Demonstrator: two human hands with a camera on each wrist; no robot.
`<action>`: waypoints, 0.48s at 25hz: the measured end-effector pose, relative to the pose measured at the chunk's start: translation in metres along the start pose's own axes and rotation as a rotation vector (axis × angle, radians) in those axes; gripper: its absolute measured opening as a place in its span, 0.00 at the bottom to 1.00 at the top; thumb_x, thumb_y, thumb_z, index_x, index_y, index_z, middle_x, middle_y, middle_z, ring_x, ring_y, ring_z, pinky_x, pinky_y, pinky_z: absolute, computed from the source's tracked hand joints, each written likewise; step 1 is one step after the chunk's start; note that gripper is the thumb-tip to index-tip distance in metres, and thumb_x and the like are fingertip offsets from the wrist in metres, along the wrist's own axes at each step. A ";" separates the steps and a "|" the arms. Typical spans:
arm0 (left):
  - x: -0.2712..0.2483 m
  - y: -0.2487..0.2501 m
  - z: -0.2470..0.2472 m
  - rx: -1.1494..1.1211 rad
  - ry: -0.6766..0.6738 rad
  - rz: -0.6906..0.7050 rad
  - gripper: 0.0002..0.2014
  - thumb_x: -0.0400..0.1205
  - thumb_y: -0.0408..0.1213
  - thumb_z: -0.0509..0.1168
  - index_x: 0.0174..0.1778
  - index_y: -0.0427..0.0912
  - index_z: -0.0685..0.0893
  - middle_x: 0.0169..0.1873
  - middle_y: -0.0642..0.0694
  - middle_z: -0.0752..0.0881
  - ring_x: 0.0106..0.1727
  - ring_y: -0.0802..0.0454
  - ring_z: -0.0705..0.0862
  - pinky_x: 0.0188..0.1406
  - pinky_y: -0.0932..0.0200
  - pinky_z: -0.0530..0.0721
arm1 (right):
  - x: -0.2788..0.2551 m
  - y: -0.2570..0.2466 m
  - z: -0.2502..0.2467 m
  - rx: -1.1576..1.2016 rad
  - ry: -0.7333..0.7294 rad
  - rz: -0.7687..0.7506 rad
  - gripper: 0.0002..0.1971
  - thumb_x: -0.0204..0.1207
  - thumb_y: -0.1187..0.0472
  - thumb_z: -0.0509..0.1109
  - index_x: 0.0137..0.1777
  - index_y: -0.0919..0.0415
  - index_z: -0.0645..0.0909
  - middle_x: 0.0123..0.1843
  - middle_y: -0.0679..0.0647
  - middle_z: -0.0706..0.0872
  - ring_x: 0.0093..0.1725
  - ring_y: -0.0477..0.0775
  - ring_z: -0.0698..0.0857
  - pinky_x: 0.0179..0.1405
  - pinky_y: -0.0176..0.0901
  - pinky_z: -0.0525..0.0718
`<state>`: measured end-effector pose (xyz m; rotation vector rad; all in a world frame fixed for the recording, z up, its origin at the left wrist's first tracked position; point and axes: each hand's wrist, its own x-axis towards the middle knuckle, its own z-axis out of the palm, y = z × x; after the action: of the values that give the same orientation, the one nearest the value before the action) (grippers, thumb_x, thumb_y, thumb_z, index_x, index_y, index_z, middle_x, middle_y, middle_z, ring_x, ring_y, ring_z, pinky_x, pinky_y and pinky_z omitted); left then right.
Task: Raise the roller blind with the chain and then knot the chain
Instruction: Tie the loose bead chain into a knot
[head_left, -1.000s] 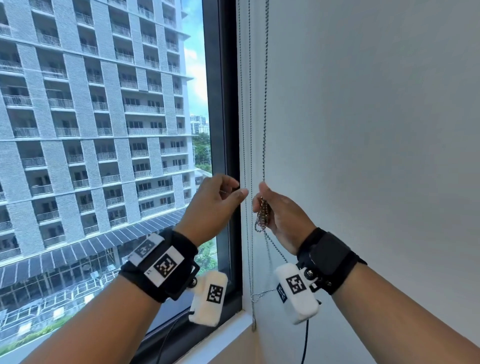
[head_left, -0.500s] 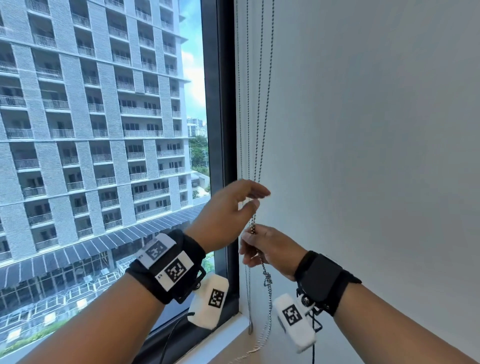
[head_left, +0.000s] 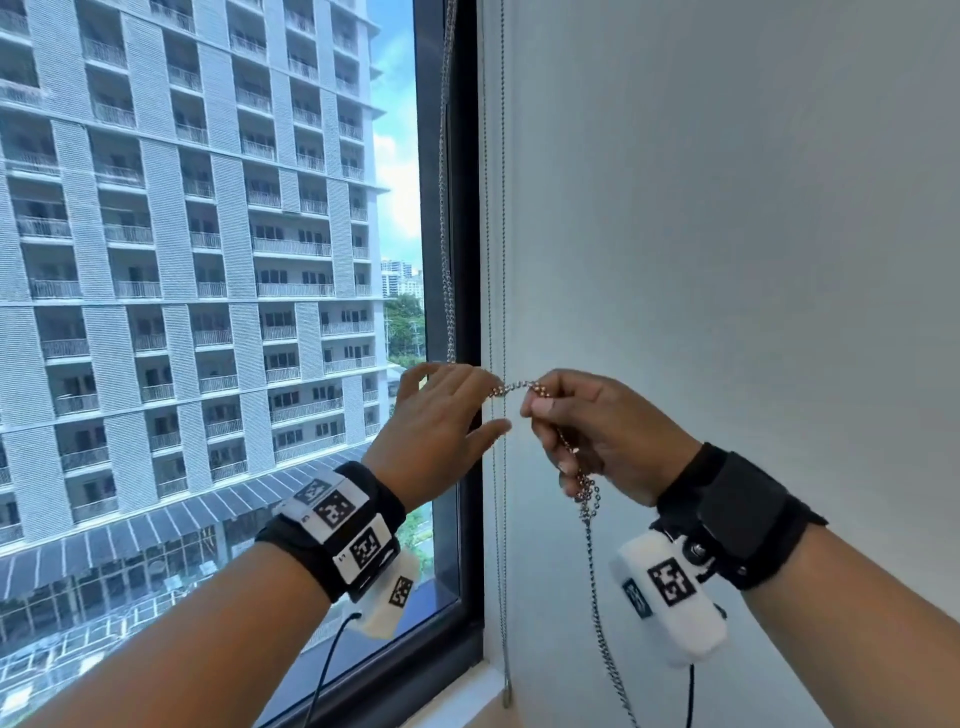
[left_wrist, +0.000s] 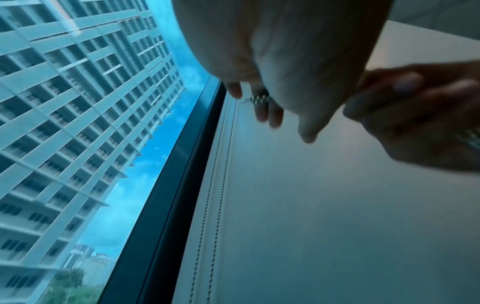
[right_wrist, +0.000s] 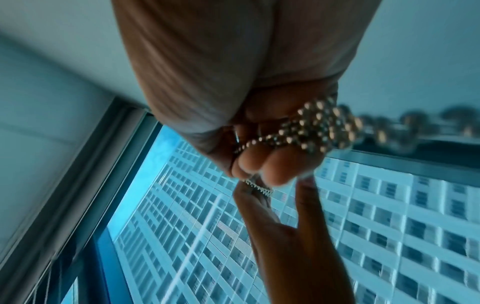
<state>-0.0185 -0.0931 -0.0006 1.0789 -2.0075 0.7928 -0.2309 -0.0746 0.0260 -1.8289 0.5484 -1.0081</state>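
Now we are at the knotting step beside the window frame (head_left: 447, 260), our right hand (head_left: 608, 431) clenched round the bunched chain (head_left: 514, 387) while our left hand (head_left: 441, 415) pinches the short span stretched between them, and next we probably must thread a loop through.

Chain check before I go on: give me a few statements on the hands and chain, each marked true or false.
1. The right hand holds a bunched part of the chain. True.
2. A short span of chain runs between the two hands. True.
3. The left hand is a closed fist. False: its fingers are extended, with the chain at their tips.
4. The chain below the right hand is cut off at the wrist. False: it hangs on down past the window frame.
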 end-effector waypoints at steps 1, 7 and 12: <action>-0.001 0.004 -0.001 0.031 0.116 0.000 0.24 0.80 0.50 0.66 0.69 0.44 0.75 0.64 0.44 0.83 0.67 0.43 0.81 0.73 0.47 0.64 | 0.004 -0.013 -0.002 -0.031 0.016 -0.030 0.06 0.85 0.62 0.64 0.50 0.63 0.81 0.31 0.56 0.78 0.22 0.51 0.72 0.20 0.41 0.77; -0.004 0.043 0.006 0.075 0.261 0.283 0.16 0.77 0.29 0.65 0.62 0.33 0.82 0.55 0.36 0.83 0.56 0.39 0.82 0.59 0.42 0.81 | 0.036 -0.078 -0.003 -0.785 0.025 -0.238 0.11 0.85 0.54 0.64 0.47 0.58 0.85 0.24 0.41 0.78 0.22 0.41 0.72 0.21 0.30 0.69; 0.037 0.067 -0.003 0.229 0.068 0.176 0.25 0.80 0.25 0.49 0.73 0.23 0.74 0.67 0.24 0.80 0.73 0.27 0.76 0.80 0.35 0.65 | 0.044 -0.099 0.000 -1.026 -0.008 -0.305 0.08 0.83 0.54 0.66 0.46 0.50 0.86 0.37 0.40 0.87 0.38 0.37 0.83 0.40 0.29 0.77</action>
<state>-0.0907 -0.0757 0.0194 0.9932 -2.0090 1.1594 -0.2119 -0.0612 0.1317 -2.8834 0.9012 -0.9872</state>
